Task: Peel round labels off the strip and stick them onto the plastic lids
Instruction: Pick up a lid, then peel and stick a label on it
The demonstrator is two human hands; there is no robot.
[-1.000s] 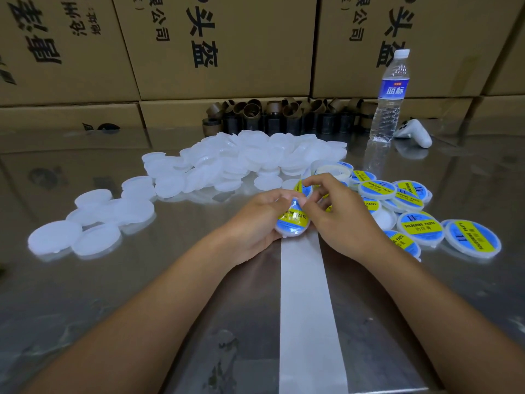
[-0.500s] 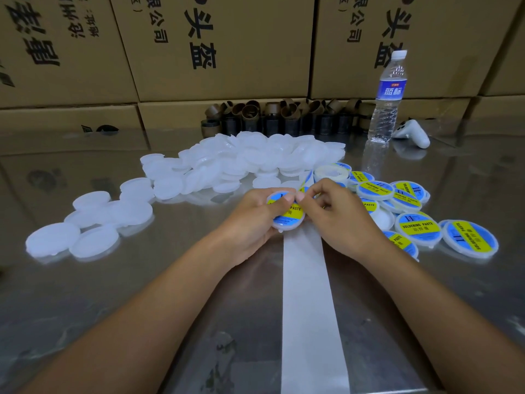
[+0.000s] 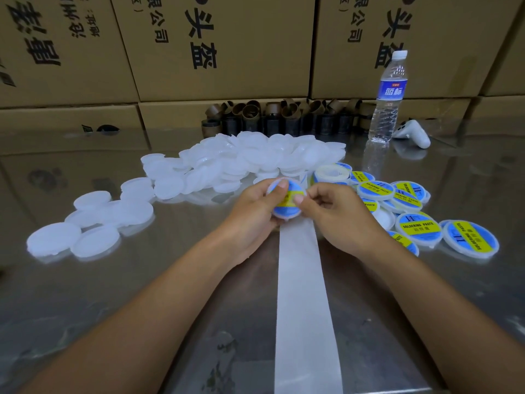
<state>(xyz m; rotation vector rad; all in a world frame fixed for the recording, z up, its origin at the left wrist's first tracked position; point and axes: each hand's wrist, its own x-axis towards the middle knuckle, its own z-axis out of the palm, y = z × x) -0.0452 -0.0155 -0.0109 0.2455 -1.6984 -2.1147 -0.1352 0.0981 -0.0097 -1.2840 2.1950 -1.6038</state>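
Both hands meet at the centre, raised just off the table (image 3: 85, 294). The left hand (image 3: 252, 214) grips one lid (image 3: 286, 215) - fingers curled under it, thumb (image 3: 281, 185) lying on the upper edge. The lid faces us and carries a blue-and-yellow label (image 3: 284, 199). The right hand (image 3: 338, 214) pinches the same lid from the other side: thumb (image 3: 298, 199) pressed on the yellow band, fingers curled at the rim. We cannot tell whether the label is stuck flat all over.

The strip (image 3: 304, 294), bare and white, runs from under the hands back towards us between the forearms. Its roll (image 3: 331, 174) sits just beyond the right hand.

Plain lids (image 3: 250, 157) lie heaped beyond the hands - a looser scatter trails off to the left of the left hand. Labelled lids (image 3: 420, 228) lie overlapping just right of the right hand, some printed "SOLDERING PASTE".

Far beyond the right hand stand a water bottle (image 3: 387, 103) and, beside it, a white controller (image 3: 413, 135). Brown cardboard cores (image 3: 284, 118) line up beyond the heap, against stacked boxes (image 3: 221, 52).
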